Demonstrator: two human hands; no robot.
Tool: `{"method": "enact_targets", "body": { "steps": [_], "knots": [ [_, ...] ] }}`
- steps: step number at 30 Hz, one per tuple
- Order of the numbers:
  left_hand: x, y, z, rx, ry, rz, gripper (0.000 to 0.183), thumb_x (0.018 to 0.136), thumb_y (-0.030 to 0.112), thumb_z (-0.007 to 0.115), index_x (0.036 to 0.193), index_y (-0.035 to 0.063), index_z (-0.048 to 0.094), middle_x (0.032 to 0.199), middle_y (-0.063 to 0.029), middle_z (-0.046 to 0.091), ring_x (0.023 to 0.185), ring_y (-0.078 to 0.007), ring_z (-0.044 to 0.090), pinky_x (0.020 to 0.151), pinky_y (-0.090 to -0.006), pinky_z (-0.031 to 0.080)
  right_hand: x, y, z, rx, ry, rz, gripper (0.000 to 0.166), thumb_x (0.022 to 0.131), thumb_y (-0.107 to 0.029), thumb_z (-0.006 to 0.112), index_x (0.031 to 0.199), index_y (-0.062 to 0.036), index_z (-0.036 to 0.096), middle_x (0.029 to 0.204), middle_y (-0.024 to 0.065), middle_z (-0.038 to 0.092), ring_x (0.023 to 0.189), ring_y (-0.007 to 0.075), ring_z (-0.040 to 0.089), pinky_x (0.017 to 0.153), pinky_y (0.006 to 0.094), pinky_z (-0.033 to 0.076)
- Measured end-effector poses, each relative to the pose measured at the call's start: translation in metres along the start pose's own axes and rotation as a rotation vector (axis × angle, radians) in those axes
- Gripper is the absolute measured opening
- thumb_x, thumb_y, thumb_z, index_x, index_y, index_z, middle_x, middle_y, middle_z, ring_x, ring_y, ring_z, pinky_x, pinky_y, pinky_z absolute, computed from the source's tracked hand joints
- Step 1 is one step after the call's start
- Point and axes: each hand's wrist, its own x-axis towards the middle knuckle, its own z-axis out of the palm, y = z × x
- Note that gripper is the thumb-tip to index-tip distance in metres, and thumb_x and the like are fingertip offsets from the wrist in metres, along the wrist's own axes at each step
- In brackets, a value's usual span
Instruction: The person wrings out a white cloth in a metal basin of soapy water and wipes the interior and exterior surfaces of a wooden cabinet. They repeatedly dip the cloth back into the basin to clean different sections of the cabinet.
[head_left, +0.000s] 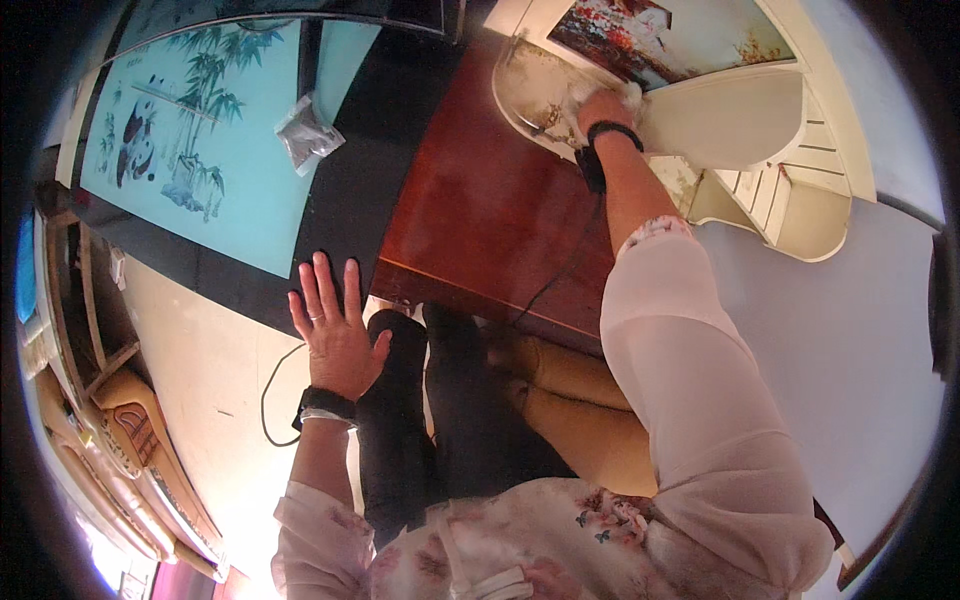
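My left hand (334, 337) rests palm down, fingers spread, on the black border of a glass-topped table (247, 172) printed with pandas and bamboo. A small clear plastic packet (307, 136) lies on the glass beyond it. My right hand (606, 112) is reached far forward, closed on a white cloth (634, 96) against the stained lower shelf (529, 94) of a cream wall unit. The cloth is mostly covered by the hand. Dark bands circle both wrists.
A glossy red-brown wooden cabinet top (495, 195) lies before my knees, with a thin black cable across it. A floral picture (667, 37) and curved shelves (727, 120) are at upper right. Yellow-brown upholstery (585, 420) is beside my legs; wooden furniture (135, 427) stands at left.
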Motion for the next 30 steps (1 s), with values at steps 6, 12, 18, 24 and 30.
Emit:
{"method": "enact_targets", "body": {
  "steps": [6,12,18,24,30],
  "knots": [
    [0.001,0.003,-0.011,-0.026,-0.043,-0.007,0.102,0.063,0.028,0.075,0.141,0.0077,0.013,0.146,-0.0216,0.000,0.135,-0.0371,-0.001,0.106,-0.0542,0.004,0.005,0.014,-0.035,0.049,-0.305,-0.165,0.036,0.078,-0.026,0.053,0.097,0.0026,0.062,0.107,0.0233,0.058,0.099,0.0331,0.057,0.086,0.0395,0.045],
    [-0.003,0.003,-0.011,0.042,-0.032,-0.010,0.098,0.065,0.034,0.072,0.140,0.0089,0.015,0.146,-0.0212,0.002,0.136,-0.0367,0.001,0.106,-0.0540,0.008,-0.137,0.016,-0.059,0.665,0.219,-0.056,0.049,0.076,-0.018,0.058,0.121,-0.0030,0.045,0.112,0.0224,0.054,0.103,0.0376,0.053,0.089,0.0422,0.041],
    [-0.003,0.003,-0.001,0.009,0.026,0.020,0.108,0.061,0.027,0.077,0.142,0.0087,0.007,0.146,-0.0199,-0.004,0.136,-0.0362,-0.003,0.106,-0.0530,0.004,-0.242,0.037,0.019,0.247,-0.557,-0.062,0.051,0.072,-0.002,0.055,0.121,-0.0131,0.050,0.137,0.0172,0.030,0.115,0.0372,0.042,0.095,0.0404,0.039],
    [-0.003,0.004,0.000,0.032,0.016,0.023,0.109,0.061,0.025,0.077,0.142,0.0086,0.006,0.146,-0.0200,-0.005,0.135,-0.0365,-0.003,0.106,-0.0534,0.003,-0.175,0.022,0.027,0.311,0.015,-0.072,0.049,0.073,-0.007,0.058,0.119,-0.0058,0.043,0.133,0.0215,0.031,0.109,0.0417,0.044,0.091,0.0424,0.042],
    [-0.005,0.004,0.001,0.027,0.025,0.029,0.108,0.061,0.025,0.076,0.142,0.0080,0.006,0.146,-0.0212,-0.004,0.135,-0.0375,-0.003,0.106,-0.0542,0.003,-0.135,-0.027,0.012,0.133,-0.253,0.291,0.071,0.077,-0.020,0.061,0.137,-0.0127,0.023,0.140,0.0218,0.022,0.118,0.0415,0.038,0.092,0.0446,0.040]
  ]
}}
